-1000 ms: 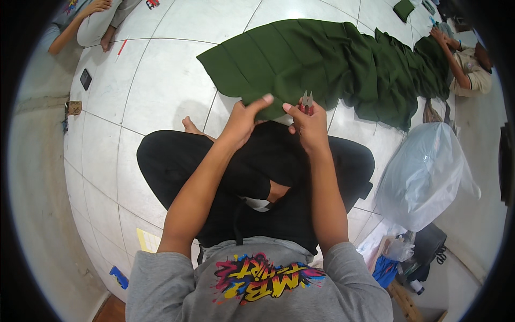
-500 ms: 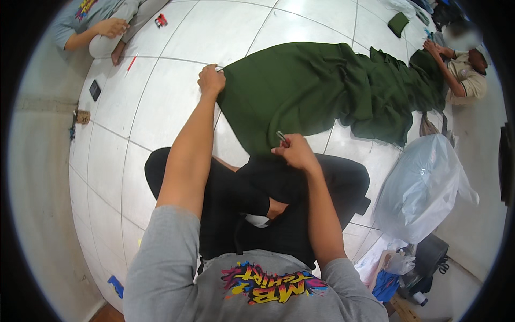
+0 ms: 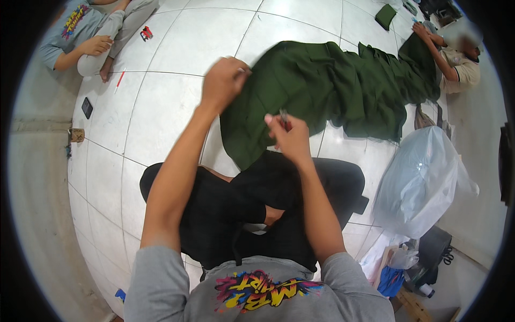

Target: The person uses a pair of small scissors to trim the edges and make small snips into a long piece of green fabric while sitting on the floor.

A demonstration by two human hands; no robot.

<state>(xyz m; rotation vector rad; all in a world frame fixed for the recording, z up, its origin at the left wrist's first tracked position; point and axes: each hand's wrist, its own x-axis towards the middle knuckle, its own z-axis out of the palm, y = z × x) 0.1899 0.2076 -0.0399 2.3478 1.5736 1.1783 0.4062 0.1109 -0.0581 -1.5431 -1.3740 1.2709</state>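
In the head view, your left hand (image 3: 222, 83) is at the left upper edge of the green cloth (image 3: 300, 80), its fingers curled in with the tips near that edge. They are motion-blurred, so you cannot tell whether they pinch the fabric or sit just above it. Your right hand (image 3: 291, 138) is over the near part of the cloth, fingers wrapped around the small red-handled snips (image 3: 285, 120), blades pointing away from you. Most of the handle is hidden in your grip, and the blades are too blurred to read as parted or closed. The cloth reaches from your black trousers (image 3: 225, 214) to a co-worker (image 3: 458, 67) at upper right, where its far end bunches up, details unclear.
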